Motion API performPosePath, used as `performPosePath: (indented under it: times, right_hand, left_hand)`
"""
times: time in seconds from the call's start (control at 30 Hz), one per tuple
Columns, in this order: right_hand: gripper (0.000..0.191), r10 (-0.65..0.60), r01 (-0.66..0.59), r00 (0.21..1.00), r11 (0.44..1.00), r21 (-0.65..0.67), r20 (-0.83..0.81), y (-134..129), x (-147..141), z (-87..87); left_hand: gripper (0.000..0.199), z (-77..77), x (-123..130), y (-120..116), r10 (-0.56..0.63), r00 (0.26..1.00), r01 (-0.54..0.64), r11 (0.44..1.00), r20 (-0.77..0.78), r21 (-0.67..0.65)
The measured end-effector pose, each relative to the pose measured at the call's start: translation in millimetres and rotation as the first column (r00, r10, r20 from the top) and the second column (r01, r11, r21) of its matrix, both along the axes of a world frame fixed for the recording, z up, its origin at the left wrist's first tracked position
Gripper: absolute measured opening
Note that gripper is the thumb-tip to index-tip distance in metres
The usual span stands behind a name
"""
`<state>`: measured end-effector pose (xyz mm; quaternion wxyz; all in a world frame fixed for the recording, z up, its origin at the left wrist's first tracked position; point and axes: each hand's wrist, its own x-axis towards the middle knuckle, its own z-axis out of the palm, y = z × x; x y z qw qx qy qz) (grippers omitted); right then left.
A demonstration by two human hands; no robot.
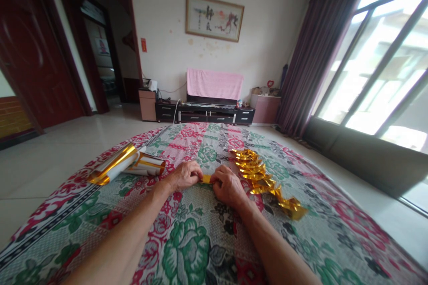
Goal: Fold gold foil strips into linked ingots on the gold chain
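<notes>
The strip of gold foil point(206, 179) lies directly between the two hands, its long axis running side to side from the left hand point(185, 175) to the right hand point(228, 185), so neither is clearly nearer. Each hand seems to pinch one end between thumb and curled fingers, low over the patterned cloth point(187, 254); whether the strip touches the cloth, I cannot tell. What shows of it is short, narrow and yellow-gold, fairly flat, with both ends hidden by the fingers. Just beyond the right hand, a row of crumpled gold foil point(261, 182) slants from far to near, shiny and puckered, while left of the left hand lie a gold-and-white roll point(115, 164) and a second roll point(147, 165) close beside it
</notes>
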<state>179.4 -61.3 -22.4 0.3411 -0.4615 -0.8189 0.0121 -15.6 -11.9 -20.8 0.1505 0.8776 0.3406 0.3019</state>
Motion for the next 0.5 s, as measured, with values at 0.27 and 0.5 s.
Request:
performPosePath:
  times: [0.27,0.5]
  right_hand:
    - [0.021,0.001,-0.001,1.000,1.000,0.001,0.000,0.4,0.7,-1.7]
    - [0.021,0.010,-0.010,1.000,1.000,0.007,0.000,1.7,1.5,-3.7]
  left_hand:
    - [0.022,2.7,-0.6,-2.2,-0.003,1.000,0.003,1.000,-0.022,-0.013]
    - [0.020,3.7,0.0,-2.3,-0.013,1.000,0.013,1.000,-0.012,-0.020]
